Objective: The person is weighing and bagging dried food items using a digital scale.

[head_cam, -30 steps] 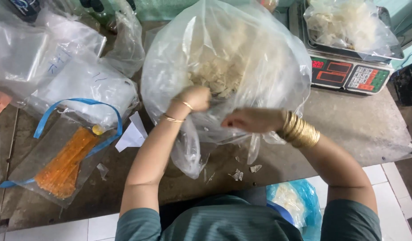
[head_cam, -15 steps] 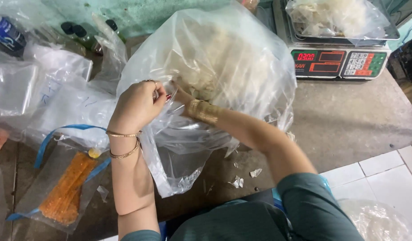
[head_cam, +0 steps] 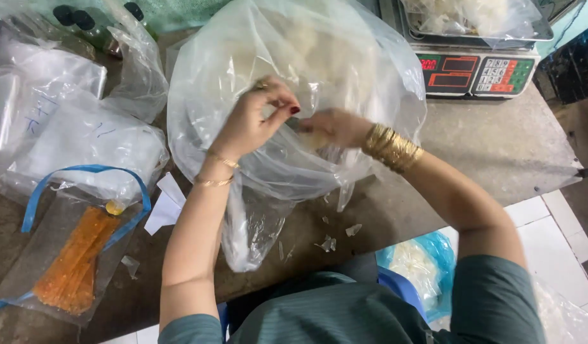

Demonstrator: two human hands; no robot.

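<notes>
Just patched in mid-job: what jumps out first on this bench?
The big clear plastic bag of pale, whitish contents fills the centre, with the left hand and right hand pinching its film. Left of it lies a flat clear pouch of orange sticks; a digital weighing scale stands behind, upper right.

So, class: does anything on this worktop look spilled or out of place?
Yes. Small pale scraps lie scattered on the grey worktop below the big clear bag that both hands grip, like spilled crumbs. Nothing else stands out.

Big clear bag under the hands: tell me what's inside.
The big clear bag holds a pale, whitish, flaky mass. The left hand and right hand pinch its film. The cloudy plastic hides what the pieces are.
</notes>
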